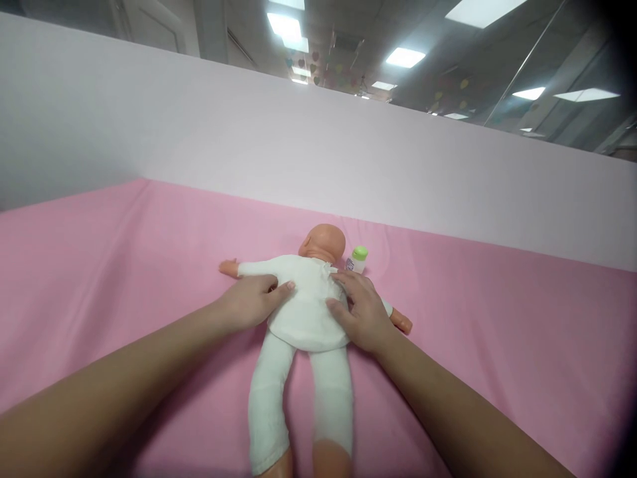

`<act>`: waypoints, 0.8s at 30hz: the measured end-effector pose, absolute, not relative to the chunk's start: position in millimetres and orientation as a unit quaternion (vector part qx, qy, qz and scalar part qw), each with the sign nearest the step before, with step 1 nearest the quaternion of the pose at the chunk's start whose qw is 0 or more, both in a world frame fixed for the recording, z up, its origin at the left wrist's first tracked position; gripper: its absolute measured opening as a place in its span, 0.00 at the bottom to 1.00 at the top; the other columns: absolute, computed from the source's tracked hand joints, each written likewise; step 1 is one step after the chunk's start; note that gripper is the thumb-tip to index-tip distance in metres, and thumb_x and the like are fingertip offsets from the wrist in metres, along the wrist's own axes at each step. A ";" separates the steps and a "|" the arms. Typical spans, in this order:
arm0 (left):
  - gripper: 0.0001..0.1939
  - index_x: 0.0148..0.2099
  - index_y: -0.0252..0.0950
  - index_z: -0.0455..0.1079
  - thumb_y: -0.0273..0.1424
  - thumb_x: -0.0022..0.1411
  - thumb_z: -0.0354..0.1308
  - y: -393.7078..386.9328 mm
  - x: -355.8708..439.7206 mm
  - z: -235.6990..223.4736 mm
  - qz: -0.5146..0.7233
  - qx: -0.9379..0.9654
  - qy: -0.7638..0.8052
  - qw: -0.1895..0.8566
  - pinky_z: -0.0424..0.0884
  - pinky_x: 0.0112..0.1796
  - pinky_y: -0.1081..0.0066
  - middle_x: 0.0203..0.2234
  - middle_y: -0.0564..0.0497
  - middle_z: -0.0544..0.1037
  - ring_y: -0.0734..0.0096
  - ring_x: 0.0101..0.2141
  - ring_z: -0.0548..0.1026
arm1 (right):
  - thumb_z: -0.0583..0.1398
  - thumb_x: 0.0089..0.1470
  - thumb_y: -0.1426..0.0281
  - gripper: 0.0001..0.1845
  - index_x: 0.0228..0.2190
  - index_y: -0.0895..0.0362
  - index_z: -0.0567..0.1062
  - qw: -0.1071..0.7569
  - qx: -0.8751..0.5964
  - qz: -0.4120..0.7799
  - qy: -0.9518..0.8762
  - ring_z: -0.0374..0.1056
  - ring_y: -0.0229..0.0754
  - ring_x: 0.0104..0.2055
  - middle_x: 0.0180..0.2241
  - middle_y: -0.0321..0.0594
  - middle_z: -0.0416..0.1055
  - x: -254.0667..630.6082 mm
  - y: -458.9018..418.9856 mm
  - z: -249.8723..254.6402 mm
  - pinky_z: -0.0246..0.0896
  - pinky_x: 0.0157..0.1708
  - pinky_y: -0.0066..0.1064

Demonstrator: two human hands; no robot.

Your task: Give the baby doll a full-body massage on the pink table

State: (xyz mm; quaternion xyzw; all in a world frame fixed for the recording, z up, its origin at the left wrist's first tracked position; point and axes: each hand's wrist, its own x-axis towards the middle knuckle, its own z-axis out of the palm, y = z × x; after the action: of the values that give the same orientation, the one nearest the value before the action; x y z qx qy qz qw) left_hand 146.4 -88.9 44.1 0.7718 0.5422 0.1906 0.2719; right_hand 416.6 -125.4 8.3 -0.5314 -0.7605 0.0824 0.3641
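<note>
A baby doll (304, 312) in a white one-piece suit lies face down on a pink sheet (124, 265), head away from me, legs toward me. My left hand (251, 302) grips the doll's left side under its arm, thumb across its back. My right hand (359, 309) holds the right side of the torso, fingers curved over the back and thumb on the suit. Both hands clasp the doll's body. The doll's bare hands stick out to either side.
A small bottle with a green cap (357, 258) stands right beside the doll's head. A pale partition wall (298, 146) runs along the far edge of the sheet. Ceiling lights show above it.
</note>
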 end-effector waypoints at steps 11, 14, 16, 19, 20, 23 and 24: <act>0.28 0.59 0.35 0.74 0.41 0.60 0.69 -90.4 157.0 40.3 0.353 0.628 0.316 0.617 0.73 0.53 0.56 0.53 0.41 0.79 0.46 0.56 0.75 | 0.62 0.61 0.59 0.22 0.55 0.50 0.73 0.393 -0.542 0.242 -0.702 0.70 0.47 0.38 0.43 0.42 0.75 402.4 -118.8 5.5 0.70 0.43 0.45; 0.27 0.59 0.36 0.75 0.43 0.62 0.67 -97.5 158.0 48.6 0.382 0.635 0.295 0.603 0.73 0.54 0.56 0.60 0.41 0.75 0.44 0.58 0.73 | 0.65 0.59 0.57 0.26 0.56 0.51 0.70 0.413 -0.449 0.424 -0.669 0.73 0.48 0.45 0.45 0.43 0.75 402.5 -119.5 5.8 0.71 0.47 0.43; 0.26 0.60 0.36 0.76 0.45 0.65 0.63 -103.4 157.8 55.8 0.392 0.654 0.267 0.589 0.73 0.55 0.54 0.62 0.41 0.73 0.42 0.58 0.73 | 0.66 0.58 0.55 0.28 0.56 0.51 0.69 0.432 -0.368 0.526 -0.634 0.72 0.50 0.51 0.50 0.45 0.75 402.7 -121.5 6.5 0.69 0.52 0.45; 0.28 0.66 0.40 0.71 0.48 0.72 0.53 -112.8 156.5 64.8 0.380 0.721 0.234 0.530 0.67 0.61 0.49 0.65 0.43 0.71 0.42 0.63 0.68 | 0.59 0.62 0.48 0.29 0.58 0.51 0.68 0.444 -0.302 0.619 -0.573 0.73 0.54 0.53 0.53 0.48 0.75 400.8 -126.6 9.9 0.69 0.53 0.50; 0.29 0.68 0.42 0.68 0.50 0.73 0.49 -115.9 156.1 66.0 0.373 0.752 0.231 0.492 0.64 0.63 0.47 0.66 0.44 0.69 0.43 0.66 0.65 | 0.55 0.63 0.45 0.32 0.60 0.51 0.67 0.442 -0.292 0.636 -0.561 0.73 0.55 0.54 0.53 0.50 0.75 399.2 -128.7 11.8 0.69 0.52 0.51; 0.32 0.71 0.46 0.63 0.54 0.73 0.45 -124.2 155.9 62.3 0.334 0.835 0.229 0.372 0.54 0.68 0.44 0.71 0.47 0.60 0.45 0.71 0.55 | 0.41 0.62 0.36 0.44 0.64 0.51 0.65 0.418 -0.292 0.647 -0.567 0.72 0.58 0.57 0.53 0.52 0.75 392.7 -134.7 18.9 0.68 0.53 0.52; 0.33 0.72 0.46 0.62 0.54 0.72 0.47 -126.6 156.3 59.4 0.315 0.857 0.225 0.340 0.51 0.69 0.43 0.72 0.47 0.58 0.44 0.71 0.53 | 0.37 0.61 0.34 0.48 0.65 0.51 0.65 0.406 -0.302 0.644 -0.573 0.72 0.58 0.58 0.52 0.53 0.76 390.7 -136.2 21.3 0.68 0.53 0.52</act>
State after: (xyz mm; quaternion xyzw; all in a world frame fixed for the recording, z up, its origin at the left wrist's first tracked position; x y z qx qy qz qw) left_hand 156.3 -126.6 59.4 0.8568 0.2249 0.3154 0.3403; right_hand 390.7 -136.2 21.3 -0.3017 -0.5731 0.6445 0.4065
